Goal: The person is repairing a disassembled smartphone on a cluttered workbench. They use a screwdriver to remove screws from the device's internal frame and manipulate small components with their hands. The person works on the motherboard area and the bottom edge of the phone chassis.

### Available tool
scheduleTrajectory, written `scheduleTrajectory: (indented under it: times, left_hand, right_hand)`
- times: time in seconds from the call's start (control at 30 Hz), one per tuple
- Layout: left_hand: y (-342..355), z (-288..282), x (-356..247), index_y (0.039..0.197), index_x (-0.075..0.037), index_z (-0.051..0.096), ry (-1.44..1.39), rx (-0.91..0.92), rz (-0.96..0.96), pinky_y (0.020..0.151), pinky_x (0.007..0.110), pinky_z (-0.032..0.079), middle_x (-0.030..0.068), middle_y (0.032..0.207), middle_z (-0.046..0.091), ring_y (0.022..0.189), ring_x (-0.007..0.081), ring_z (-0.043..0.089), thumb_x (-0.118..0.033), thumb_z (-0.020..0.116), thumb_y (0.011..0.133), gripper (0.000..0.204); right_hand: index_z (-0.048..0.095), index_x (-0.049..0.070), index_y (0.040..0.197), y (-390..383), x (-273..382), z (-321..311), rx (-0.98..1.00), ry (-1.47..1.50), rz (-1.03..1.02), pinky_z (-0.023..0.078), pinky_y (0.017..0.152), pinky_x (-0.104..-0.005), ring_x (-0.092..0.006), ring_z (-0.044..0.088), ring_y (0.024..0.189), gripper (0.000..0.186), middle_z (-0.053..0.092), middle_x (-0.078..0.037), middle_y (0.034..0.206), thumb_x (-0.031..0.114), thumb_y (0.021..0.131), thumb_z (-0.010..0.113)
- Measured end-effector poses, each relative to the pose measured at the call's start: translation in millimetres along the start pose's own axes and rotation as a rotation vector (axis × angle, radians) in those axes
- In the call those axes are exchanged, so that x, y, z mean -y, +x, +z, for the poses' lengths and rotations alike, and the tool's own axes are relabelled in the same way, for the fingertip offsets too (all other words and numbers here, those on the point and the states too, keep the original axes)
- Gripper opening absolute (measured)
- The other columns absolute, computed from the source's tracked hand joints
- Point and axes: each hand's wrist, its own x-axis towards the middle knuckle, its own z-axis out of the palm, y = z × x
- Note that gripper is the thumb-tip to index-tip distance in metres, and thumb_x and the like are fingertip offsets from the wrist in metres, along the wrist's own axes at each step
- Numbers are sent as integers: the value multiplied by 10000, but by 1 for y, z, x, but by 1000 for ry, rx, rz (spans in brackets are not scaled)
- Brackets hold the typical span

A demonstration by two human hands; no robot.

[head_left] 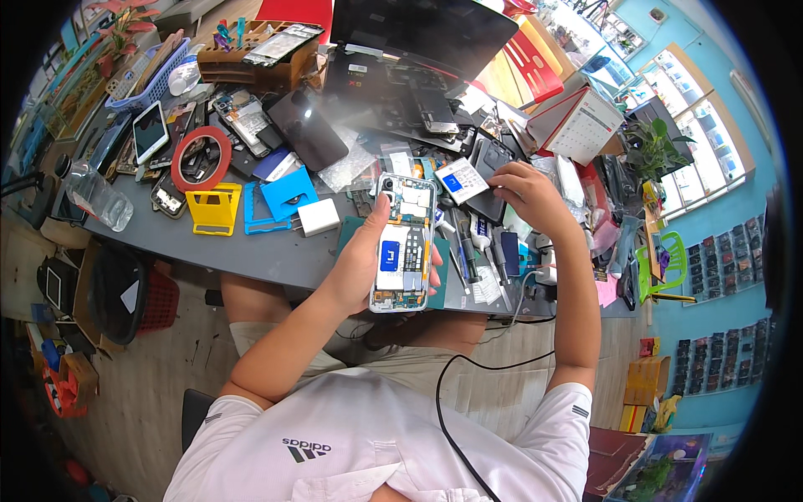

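Note:
My left hand is wrapped round a smartphone whose back cover is off. Its circuit boards, a camera block at the top and a pale battery with a blue label face up. The thumb lies along the phone's left edge, and fingertips show at its right. Farther right, my right hand pinches the right edge of a loose white phone battery, which also bears a blue label. Behind that battery lies a black tray-like case. Whether the battery touches the case cannot be told.
Screwdrivers and tubes crowd the desk's front right. At left are a yellow phone stand, blue stand, white box, red tape roll and clear bottle. An open laptop and desk calendar stand behind.

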Motion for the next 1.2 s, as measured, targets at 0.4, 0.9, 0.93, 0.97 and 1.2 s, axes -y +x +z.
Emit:
scheduleTrajectory:
  times: [0.4, 0.9, 0.93, 0.97, 1.2]
  left_hand:
    - [-1, 0, -1, 1440, -38, 552, -8, -10, -29, 780, 492, 665, 226, 1061, 730, 883, 348, 783, -730, 256, 1126, 816]
    - [1, 0, 0, 1433, -38, 555, 2, 0, 1, 781, 491, 668, 223, 1049, 733, 879, 344, 788, -733, 272, 1123, 812]
    - [1, 0, 0, 1433, -37, 555, 0, -2, -1, 782, 491, 668, 224, 1048, 733, 879, 344, 788, -733, 273, 1123, 812]
    - [1, 1, 0, 1431, -38, 557, 4, -4, 1, 783, 490, 668, 223, 1046, 733, 878, 344, 789, -733, 273, 1123, 811]
    - [0, 1, 0, 1415, -34, 567, 6, -12, 2, 784, 489, 670, 223, 1039, 737, 871, 344, 791, -734, 275, 1122, 813]
  right_hand:
    - [757, 88, 1207, -6, -10, 0, -152, -213, -7, 591, 916, -449, -346, 735, 1049, 228, 742, -84, 1243, 53, 992, 688]
    - [713, -108, 1308, -7, -25, 8, -299, 853, 654, 623, 731, -278, -152, 753, 813, 333, 779, -105, 1042, 111, 1058, 729]
    - [709, -99, 1320, -7, -28, 11, -296, 852, 655, 625, 738, -281, -149, 752, 818, 343, 779, -104, 1042, 114, 1053, 736]
    - [706, -90, 1333, -7, -30, 13, -294, 850, 655, 628, 745, -285, -147, 751, 822, 354, 780, -104, 1042, 118, 1049, 742]
    - [711, -94, 1320, -2, -20, 19, -302, 829, 653, 589, 693, -273, -121, 733, 811, 358, 784, -95, 1039, 73, 1011, 775]
